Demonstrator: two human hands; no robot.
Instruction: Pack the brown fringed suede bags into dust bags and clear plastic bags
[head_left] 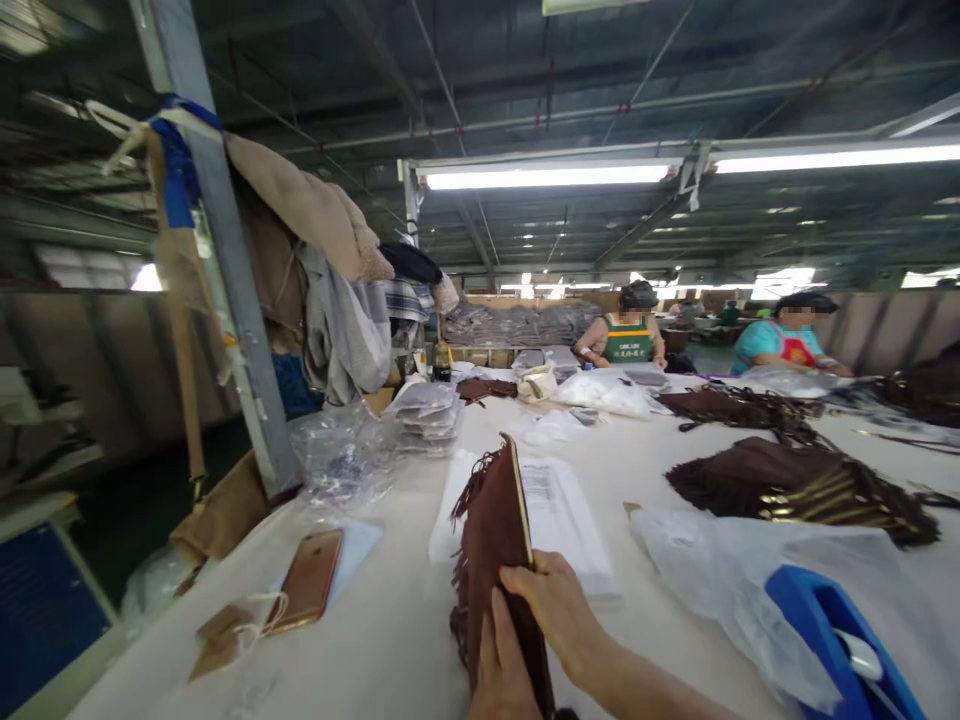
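Desk, white top, carries everything here. Pile of brown fringed pieces toward its right edge, gold zips showing. Clear plastic sheet loose at the near right corner. White packet flat, mid-desk, printed sheet visible. Fringed brown bag stands on edge by the middle of the near edge, zip side facing right, fringe hanging left, packet just behind and partly hidden by it. Blue tape dispenser near right corner, against the plastic.

Right hand pinches the zip edge, thumb on the brown face, fingers over the far side. Left hand has fingers laid along the same face, lower down; can't tell if its thumb closes behind. Phone and brown tag with white string sit toward the near left corner, string over the phone's edge.

Risks, my read: bag looks limp, so it could fold or slump if the right pinch slackens. Loose fringe could catch in the zip or get trapped under a finger. Dragging the bag left could snag the string and pull tag or phone along.
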